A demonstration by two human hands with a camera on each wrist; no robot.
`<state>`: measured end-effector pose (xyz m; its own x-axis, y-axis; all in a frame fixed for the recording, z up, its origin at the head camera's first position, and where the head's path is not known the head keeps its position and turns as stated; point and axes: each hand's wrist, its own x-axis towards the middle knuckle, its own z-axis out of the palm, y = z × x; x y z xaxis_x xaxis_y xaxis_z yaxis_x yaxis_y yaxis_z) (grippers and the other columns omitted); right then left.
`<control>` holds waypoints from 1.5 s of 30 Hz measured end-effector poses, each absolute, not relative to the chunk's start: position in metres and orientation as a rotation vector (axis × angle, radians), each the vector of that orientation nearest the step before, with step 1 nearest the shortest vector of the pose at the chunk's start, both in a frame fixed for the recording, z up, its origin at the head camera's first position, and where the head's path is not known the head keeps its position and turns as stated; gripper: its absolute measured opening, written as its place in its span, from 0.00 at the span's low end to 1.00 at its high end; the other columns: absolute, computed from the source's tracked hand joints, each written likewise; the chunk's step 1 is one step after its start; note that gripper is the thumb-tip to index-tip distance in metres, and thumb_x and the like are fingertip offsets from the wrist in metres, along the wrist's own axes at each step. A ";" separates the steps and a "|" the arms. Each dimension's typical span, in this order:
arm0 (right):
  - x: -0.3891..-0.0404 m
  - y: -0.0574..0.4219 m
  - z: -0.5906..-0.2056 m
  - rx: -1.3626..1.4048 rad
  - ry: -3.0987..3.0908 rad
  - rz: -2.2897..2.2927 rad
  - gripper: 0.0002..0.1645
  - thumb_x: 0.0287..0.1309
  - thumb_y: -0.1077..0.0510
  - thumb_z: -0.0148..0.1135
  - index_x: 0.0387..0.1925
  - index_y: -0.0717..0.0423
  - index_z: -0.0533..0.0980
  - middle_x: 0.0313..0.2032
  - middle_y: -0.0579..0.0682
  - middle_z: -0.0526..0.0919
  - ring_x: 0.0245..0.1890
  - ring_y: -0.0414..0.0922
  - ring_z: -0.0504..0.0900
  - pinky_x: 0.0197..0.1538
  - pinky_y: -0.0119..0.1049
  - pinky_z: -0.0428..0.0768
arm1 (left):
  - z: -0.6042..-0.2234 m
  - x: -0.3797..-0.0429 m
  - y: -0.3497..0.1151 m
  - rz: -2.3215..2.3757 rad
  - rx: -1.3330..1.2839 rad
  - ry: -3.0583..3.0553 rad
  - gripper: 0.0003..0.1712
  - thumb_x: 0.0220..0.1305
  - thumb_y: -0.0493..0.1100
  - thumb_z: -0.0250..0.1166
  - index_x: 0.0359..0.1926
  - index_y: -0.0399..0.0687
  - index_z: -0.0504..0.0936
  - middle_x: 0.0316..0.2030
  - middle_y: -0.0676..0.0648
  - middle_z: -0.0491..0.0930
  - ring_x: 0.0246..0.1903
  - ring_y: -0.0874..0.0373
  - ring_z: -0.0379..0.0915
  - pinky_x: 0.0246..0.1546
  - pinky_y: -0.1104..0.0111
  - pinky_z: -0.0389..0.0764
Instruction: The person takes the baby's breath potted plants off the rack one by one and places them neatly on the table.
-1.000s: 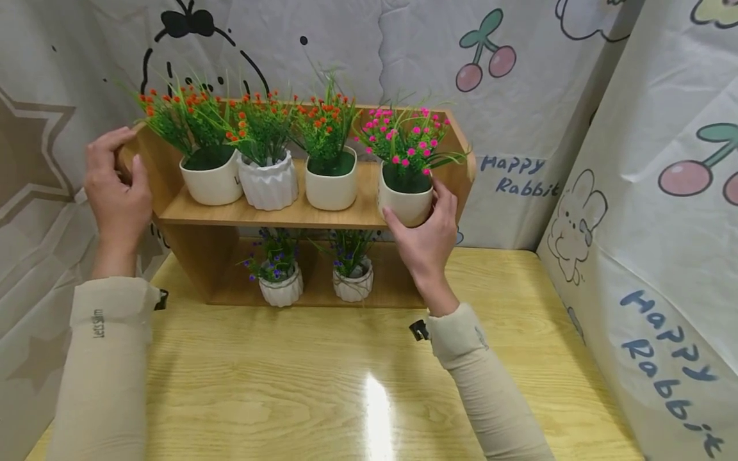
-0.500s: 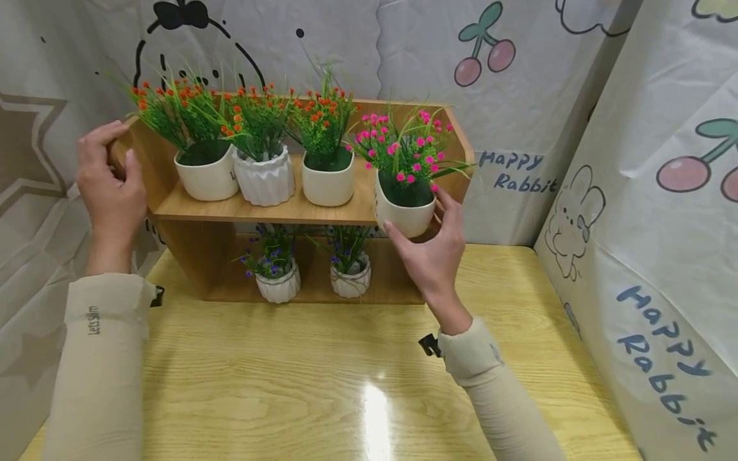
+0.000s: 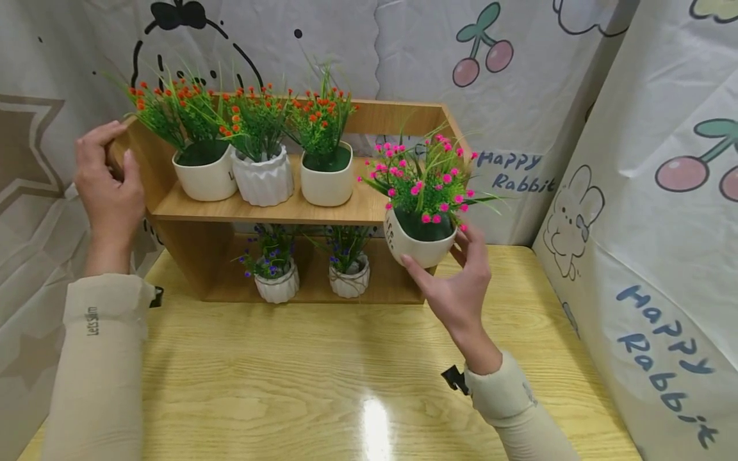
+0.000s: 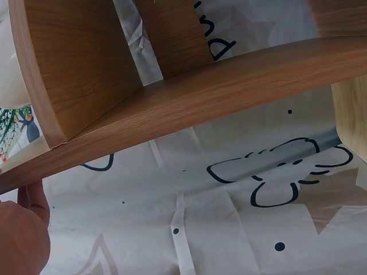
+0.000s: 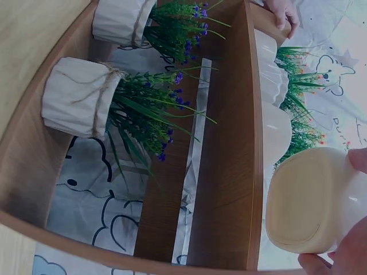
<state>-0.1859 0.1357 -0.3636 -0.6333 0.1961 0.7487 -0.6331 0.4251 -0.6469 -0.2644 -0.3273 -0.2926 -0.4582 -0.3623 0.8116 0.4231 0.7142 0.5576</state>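
Note:
My right hand (image 3: 458, 291) holds a white flowerpot (image 3: 423, 248) with artificial pink flowers and grass, thumb at its front and fingers round its right side. The pot is off the upper shelf, slightly tilted, in front of the right end of the wooden shelf unit (image 3: 369, 192). Dark lettering shows on its left side. Its bare base (image 5: 301, 200) faces the right wrist view. At the unit's upper left corner, my left hand (image 3: 111, 192) grips the edge of the side panel. Only part of that hand shows beneath the panel (image 4: 229, 97) in the left wrist view.
On the upper shelf, from the left, stand a smooth white pot (image 3: 203, 176), a fluted pot (image 3: 263, 179) and another smooth pot (image 3: 327, 182), all with orange flowers. Two twine-tied pots (image 3: 277, 285) with purple flowers occupy the lower shelf. A printed cloth (image 3: 519, 115) hangs behind.
The pot of pink flowers has come off the upper shelf, moving forward, down and right in my right hand. My left hand has kept its grip on the side panel.

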 end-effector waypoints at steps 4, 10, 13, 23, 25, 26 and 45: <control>-0.174 0.146 -0.368 0.382 -1.853 1.310 0.55 0.35 0.63 0.87 0.69 0.58 0.71 0.62 0.54 0.79 0.59 0.48 0.83 0.59 0.30 0.81 | -0.293 -0.263 -0.326 -0.895 -0.067 -1.827 0.21 0.70 0.34 0.54 0.61 0.34 0.79 0.62 0.45 0.78 0.67 0.54 0.70 0.69 0.71 0.66; -0.160 0.166 -0.380 0.358 -1.842 1.288 0.58 0.29 0.67 0.87 0.68 0.61 0.71 0.61 0.54 0.80 0.57 0.43 0.83 0.57 0.27 0.81 | -0.293 -0.262 -0.325 -0.897 -0.069 -1.818 0.21 0.70 0.34 0.54 0.60 0.34 0.79 0.61 0.47 0.79 0.66 0.54 0.70 0.68 0.71 0.66; -0.154 0.179 -0.388 0.334 -1.843 1.257 0.58 0.27 0.67 0.87 0.68 0.63 0.71 0.60 0.53 0.80 0.56 0.40 0.83 0.56 0.26 0.81 | -0.294 -0.262 -0.326 -0.893 -0.063 -1.831 0.21 0.70 0.34 0.54 0.61 0.35 0.79 0.62 0.47 0.78 0.67 0.54 0.70 0.69 0.71 0.66; -0.154 0.219 -0.415 0.137 -1.857 1.251 0.52 0.32 0.69 0.85 0.65 0.60 0.73 0.60 0.39 0.78 0.59 0.39 0.82 0.58 0.25 0.79 | -0.294 -0.258 -0.331 -0.927 -0.040 -1.864 0.22 0.72 0.36 0.53 0.63 0.38 0.77 0.64 0.51 0.76 0.67 0.60 0.69 0.67 0.77 0.65; -0.157 0.224 -0.418 0.108 -1.864 1.268 0.53 0.34 0.68 0.85 0.67 0.54 0.72 0.62 0.41 0.77 0.61 0.40 0.81 0.60 0.26 0.79 | -0.296 -0.259 -0.334 -0.916 -0.026 -1.879 0.22 0.73 0.37 0.53 0.64 0.40 0.77 0.64 0.53 0.76 0.67 0.61 0.68 0.67 0.78 0.64; -0.158 0.226 -0.419 0.092 -1.867 1.273 0.54 0.35 0.68 0.85 0.68 0.51 0.72 0.63 0.42 0.77 0.61 0.41 0.81 0.60 0.26 0.79 | -0.298 -0.260 -0.336 -0.901 -0.029 -1.890 0.22 0.73 0.37 0.52 0.64 0.40 0.77 0.64 0.52 0.75 0.67 0.60 0.68 0.67 0.78 0.64; -0.206 0.250 -0.465 -0.208 -2.004 1.313 0.53 0.43 0.59 0.85 0.71 0.61 0.68 0.66 0.54 0.74 0.63 0.51 0.78 0.62 0.34 0.78 | -0.293 -0.261 -0.328 -0.917 -0.092 -1.848 0.21 0.71 0.35 0.53 0.62 0.35 0.77 0.64 0.48 0.76 0.67 0.58 0.68 0.68 0.75 0.65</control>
<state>-0.2055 0.2495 -0.4655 -0.7273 0.4925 0.4780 -0.2415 0.4682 -0.8500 -0.2608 -0.3276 -0.2933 -0.4714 -0.3321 0.8170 0.4495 0.7066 0.5466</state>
